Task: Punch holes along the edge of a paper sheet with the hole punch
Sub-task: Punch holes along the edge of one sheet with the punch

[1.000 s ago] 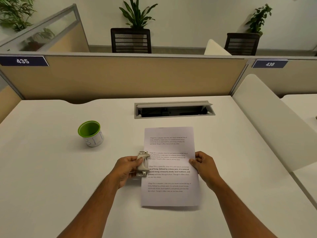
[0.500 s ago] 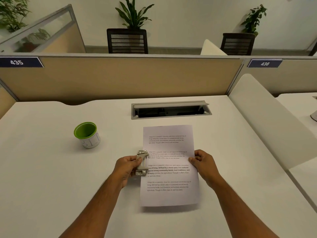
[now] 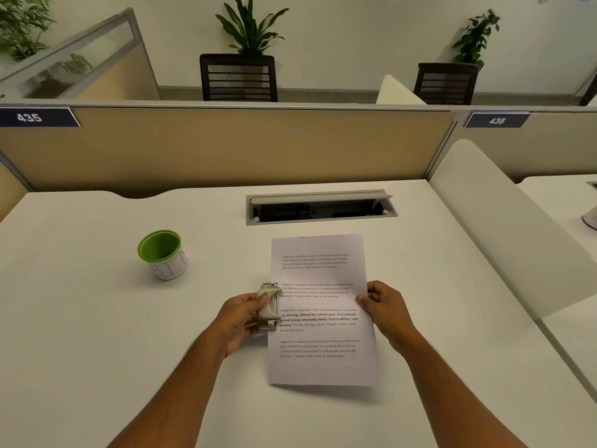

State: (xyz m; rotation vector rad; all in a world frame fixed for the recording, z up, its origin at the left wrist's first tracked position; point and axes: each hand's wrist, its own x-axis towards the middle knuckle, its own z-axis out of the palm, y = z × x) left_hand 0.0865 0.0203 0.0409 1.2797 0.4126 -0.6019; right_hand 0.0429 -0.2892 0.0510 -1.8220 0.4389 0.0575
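Note:
A white paper sheet (image 3: 321, 276) with several blocks of printed text lies on the white desk (image 3: 97, 318), long side running away from me. A small beige hole punch (image 3: 269, 306) sits over the middle of the sheet's left edge. My left hand (image 3: 240, 318) wraps around the punch from the left, thumb on its top. My right hand (image 3: 382, 307) pinches the sheet's right edge at about the same height. The paper's near end lifts slightly off the desk and casts a shadow.
A green-rimmed white cup (image 3: 164, 255) stands on the desk to the left. A grey cable hatch (image 3: 321, 206) is open behind the sheet. A beige partition (image 3: 226, 147) closes the back; a white divider panel (image 3: 504, 221) slopes along the right.
The hands, punch and sheet keep the same grip and position; only the camera view has shifted slightly.

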